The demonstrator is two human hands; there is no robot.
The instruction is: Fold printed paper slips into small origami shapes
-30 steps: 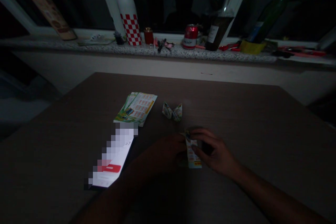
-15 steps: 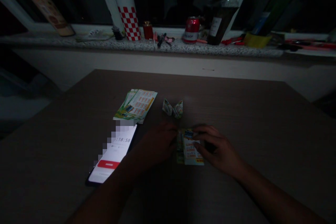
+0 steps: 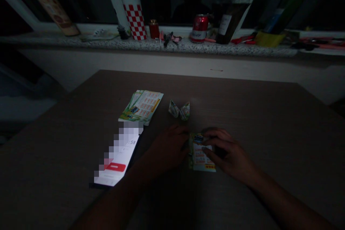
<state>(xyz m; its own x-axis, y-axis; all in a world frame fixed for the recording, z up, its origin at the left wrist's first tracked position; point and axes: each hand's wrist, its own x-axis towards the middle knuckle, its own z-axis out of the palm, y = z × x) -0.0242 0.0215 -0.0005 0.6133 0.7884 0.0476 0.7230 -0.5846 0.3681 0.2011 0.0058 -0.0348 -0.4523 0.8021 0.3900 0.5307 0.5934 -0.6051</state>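
Observation:
A small printed calendar card (image 3: 201, 156) lies on the table in front of me, with a narrow green strip along its left side. At that left edge, my left hand (image 3: 171, 147) has its bent fingers closed on the card; shadow hides part of the fingertips. From the other side, my right hand (image 3: 225, 149) holds the card, its thumb on the printed face and its fingers near the top right edge. Just beyond the hands stands a folded paper piece (image 3: 184, 110) with two pointed wings, made of similar printed paper.
A stack of like calendar cards (image 3: 144, 106) lies left of the folded piece. Nearer me, a lit phone (image 3: 118, 167) rests by my left forearm. Behind the table (image 3: 242, 100), a stone windowsill (image 3: 107, 43) carries a checkered bottle (image 3: 136, 21), a red can (image 3: 199, 28) and other bottles.
The view has shifted slightly, so everything sits a little differently in it. The green strip on the card's left side looks narrower. Both hands stay at the card.

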